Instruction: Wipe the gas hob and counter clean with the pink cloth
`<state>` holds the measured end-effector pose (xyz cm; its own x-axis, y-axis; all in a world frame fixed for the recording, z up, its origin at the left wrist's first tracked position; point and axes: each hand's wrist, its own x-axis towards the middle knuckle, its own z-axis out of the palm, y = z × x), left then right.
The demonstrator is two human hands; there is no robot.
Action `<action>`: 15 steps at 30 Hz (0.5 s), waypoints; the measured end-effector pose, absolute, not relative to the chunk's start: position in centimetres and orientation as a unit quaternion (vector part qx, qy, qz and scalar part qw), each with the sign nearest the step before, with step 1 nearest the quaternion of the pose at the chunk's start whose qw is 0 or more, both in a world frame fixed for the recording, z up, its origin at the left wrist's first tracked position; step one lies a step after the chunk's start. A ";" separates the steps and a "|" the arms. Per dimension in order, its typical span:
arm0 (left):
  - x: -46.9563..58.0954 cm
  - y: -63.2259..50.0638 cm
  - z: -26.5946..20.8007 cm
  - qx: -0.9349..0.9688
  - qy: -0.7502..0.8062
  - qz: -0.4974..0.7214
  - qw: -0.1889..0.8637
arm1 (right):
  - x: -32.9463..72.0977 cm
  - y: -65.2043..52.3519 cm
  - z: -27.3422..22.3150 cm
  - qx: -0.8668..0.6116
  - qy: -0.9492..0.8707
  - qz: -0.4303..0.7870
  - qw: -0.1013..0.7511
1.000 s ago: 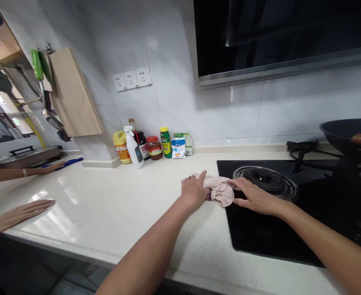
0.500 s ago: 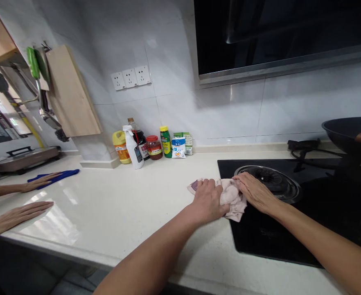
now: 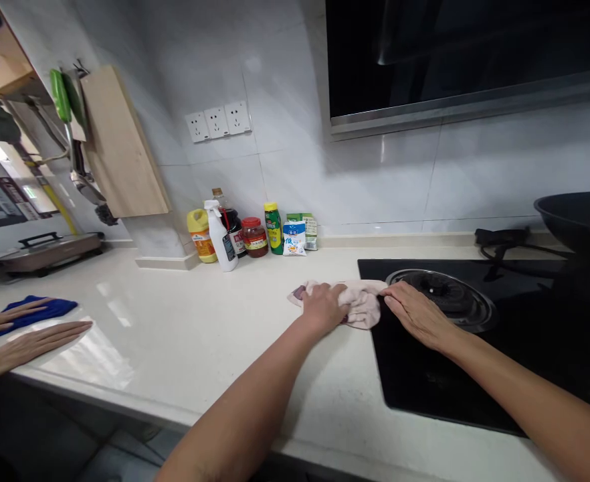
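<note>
A crumpled pale pink cloth (image 3: 364, 304) with a purple patch lies on the white countertop (image 3: 194, 335), reaching the left edge of the black glass cooktop (image 3: 425, 381). My left hand (image 3: 322, 310) presses down on its left part, fingers curled over the fabric. At the cloth's right end, my right hand (image 3: 415, 313) pinches a corner between thumb and fingers, above the cooktop beside the round burner (image 3: 438, 294). Folds of fabric hide some of my left fingertips.
Another person's hands rest at the left, one on a blue cloth (image 3: 49, 308). Along the wall stand a spray bottle (image 3: 221, 241), a red-lidded jar (image 3: 254, 237), other bottles and seasoning packets (image 3: 295, 239). A wok (image 3: 576, 214) sits at the right; a cutting board (image 3: 124, 147) hangs on the left.
My left hand has slid left and slightly away with the cloth, stretching it out from my right hand, which has barely moved. The other person's blue cloth has shifted left and nearer.
</note>
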<state>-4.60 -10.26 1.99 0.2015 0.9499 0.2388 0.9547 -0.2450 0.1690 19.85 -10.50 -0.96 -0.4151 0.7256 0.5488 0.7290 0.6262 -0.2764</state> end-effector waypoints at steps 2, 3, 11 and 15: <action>-5.7 -9.5 2.2 -0.737 -0.660 -0.143 0.025 | 19.8 -10.5 -0.9 -0.436 -0.841 -0.018 0.319; -6.3 -9.2 2.4 -0.719 -0.680 -0.140 0.032 | 19.8 -10.5 -0.9 -0.439 -0.841 -0.024 0.317; -6.5 -9.4 2.7 -0.712 -0.692 -0.110 0.036 | 19.2 -10.8 -0.5 -0.456 -0.827 -0.054 0.323; -4.9 -10.6 2.3 -0.752 -0.647 -0.115 0.043 | 19.0 -10.9 -0.3 -0.463 -0.822 -0.056 0.327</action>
<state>-4.94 -10.56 2.35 0.1354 0.9641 0.2284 0.9839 -0.1579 0.0831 19.03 -10.89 -0.31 -0.3583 0.7246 0.5887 0.7971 0.5657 -0.2111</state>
